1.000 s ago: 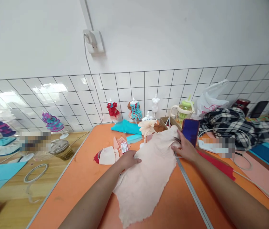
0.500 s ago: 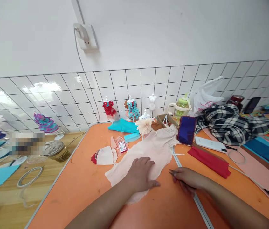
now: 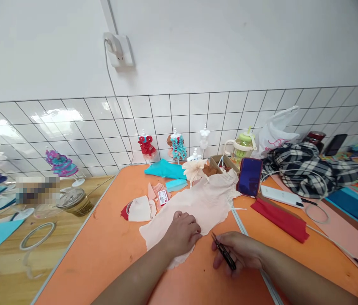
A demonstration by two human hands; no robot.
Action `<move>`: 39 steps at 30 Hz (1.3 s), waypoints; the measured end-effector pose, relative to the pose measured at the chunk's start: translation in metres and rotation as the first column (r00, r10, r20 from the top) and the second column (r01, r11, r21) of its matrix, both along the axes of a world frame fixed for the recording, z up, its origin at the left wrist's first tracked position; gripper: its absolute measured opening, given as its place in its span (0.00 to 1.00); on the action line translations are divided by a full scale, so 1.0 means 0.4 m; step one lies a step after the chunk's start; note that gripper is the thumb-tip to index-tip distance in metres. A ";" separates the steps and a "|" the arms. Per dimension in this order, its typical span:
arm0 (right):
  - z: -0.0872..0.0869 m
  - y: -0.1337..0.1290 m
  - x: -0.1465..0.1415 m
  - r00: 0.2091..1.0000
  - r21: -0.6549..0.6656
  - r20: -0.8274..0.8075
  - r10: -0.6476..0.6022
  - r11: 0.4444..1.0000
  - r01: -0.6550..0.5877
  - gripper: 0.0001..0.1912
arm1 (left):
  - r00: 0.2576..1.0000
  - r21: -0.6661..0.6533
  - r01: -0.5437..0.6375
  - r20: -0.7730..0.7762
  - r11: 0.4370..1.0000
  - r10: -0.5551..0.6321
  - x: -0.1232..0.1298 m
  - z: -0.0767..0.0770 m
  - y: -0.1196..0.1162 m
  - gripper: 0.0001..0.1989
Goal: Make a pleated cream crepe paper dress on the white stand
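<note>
the left hand (image 3: pixel 183 233) lies curled on the pale sheet (image 3: pixel 201 197) on the orange table (image 3: pixel 109 262), maybe pinching, i can't tell; the right hand (image 3: pixel 238 250) grips a small dark tool (image 3: pixel 226 255) just beside; seems a steadying step, next needing the sheet kept still

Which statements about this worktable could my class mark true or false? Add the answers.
1. The left hand rests on the pale pink fabric. True.
2. The left hand holds the tool. False: the right hand holds the dark-handled tool.
3. The red fabric strip lies nearer the person than the blue-screened phone. True.
4. That phone lies flat. False: it is propped up.
5. The red-dressed mannequin stands left of the turquoise-dressed mannequin. True.
</note>
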State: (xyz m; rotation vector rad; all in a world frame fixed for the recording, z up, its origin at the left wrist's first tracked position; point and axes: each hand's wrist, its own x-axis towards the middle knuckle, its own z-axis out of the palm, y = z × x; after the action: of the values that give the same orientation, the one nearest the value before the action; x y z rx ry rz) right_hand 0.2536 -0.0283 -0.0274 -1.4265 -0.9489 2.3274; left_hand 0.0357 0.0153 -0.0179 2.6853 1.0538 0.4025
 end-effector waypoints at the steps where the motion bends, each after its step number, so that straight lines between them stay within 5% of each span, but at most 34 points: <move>1: 0.003 0.011 -0.005 1.000 0.008 0.011 0.018 1.000 -0.018 0.20 | 1.000 0.011 0.007 0.008 1.000 -0.007 -0.002 -0.001 0.002 0.08; 10: -0.016 0.037 -0.023 0.994 0.075 0.075 0.073 0.994 -0.079 0.20 | 0.992 0.118 0.023 0.123 0.993 -0.037 -0.019 -0.008 0.011 0.13; 16: -0.013 0.025 -0.024 0.998 0.087 0.054 0.045 0.995 -0.049 0.21 | 0.983 0.068 0.075 0.163 0.995 -0.085 -0.013 -0.011 0.011 0.08; 20: -0.013 0.023 -0.035 0.998 0.131 0.061 0.013 0.991 -0.021 0.20 | 0.991 0.052 0.055 0.119 0.997 -0.061 -0.003 -0.023 0.009 0.18; 29: -0.054 0.013 -0.049 0.995 0.186 0.098 -0.015 0.982 -0.004 0.17 | 0.997 0.123 0.063 0.035 0.990 -0.067 0.000 -0.041 0.005 0.08; 39: -0.042 0.012 -0.041 0.997 0.175 0.074 0.021 0.984 -0.034 0.19 | 0.990 0.179 0.103 0.078 0.978 -0.119 0.000 -0.033 0.006 0.07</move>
State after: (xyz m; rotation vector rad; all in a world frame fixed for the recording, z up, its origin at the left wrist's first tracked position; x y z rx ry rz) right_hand 0.2373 -0.0234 -0.0440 -1.4420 -1.1693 2.1618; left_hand 0.0359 0.0176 -0.0313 2.8329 0.8760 0.6129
